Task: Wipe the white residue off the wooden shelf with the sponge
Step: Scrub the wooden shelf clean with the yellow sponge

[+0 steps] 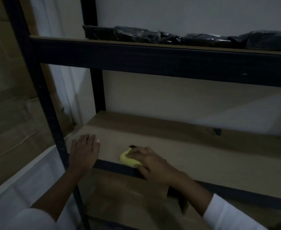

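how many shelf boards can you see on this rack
3. The top board carries dark wrapped bundles; the middle board is under both hands; a lower one shows beneath. More may be out of frame.

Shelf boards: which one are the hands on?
The middle shelf board: left hand lies flat on it, right hand presses the yellow sponge there. The top board carries black bags.

Dim, underexposed and softly blurred throughout, with the pale wall [186, 100] the brightest area, dark metal frame posts [45, 100] bowing near the wide-angle edges.
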